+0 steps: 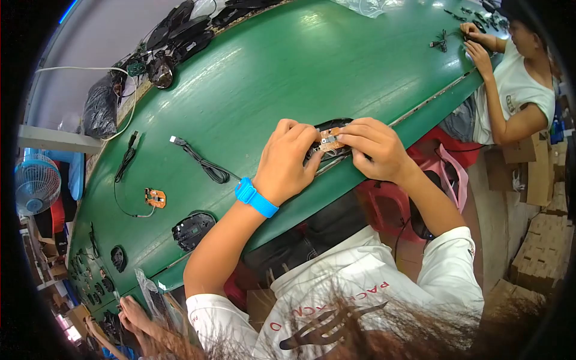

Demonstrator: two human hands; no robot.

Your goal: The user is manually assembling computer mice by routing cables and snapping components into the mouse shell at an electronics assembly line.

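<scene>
A black computer mouse shell [337, 123] lies at the near edge of the green table, with a small orange circuit board [329, 144] in it. My left hand [287, 157] grips the shell's left side, thumb at the near edge and fingers curled over the far side. From the right, my right hand [377, 147] holds the board, its fingertips pressed on the board's right end. The fingers partly cover both parts. A coiled black USB cable [210, 170] runs toward my left wrist; its far end is hidden.
Left on the green table [264, 84] lie another orange circuit board [155, 198] with its cable [125, 159] and an open black mouse shell [193, 230]. Black parts [180, 36] pile along the far edge. A co-worker [516, 90] sits at right; another person's hand [133, 313] shows lower left.
</scene>
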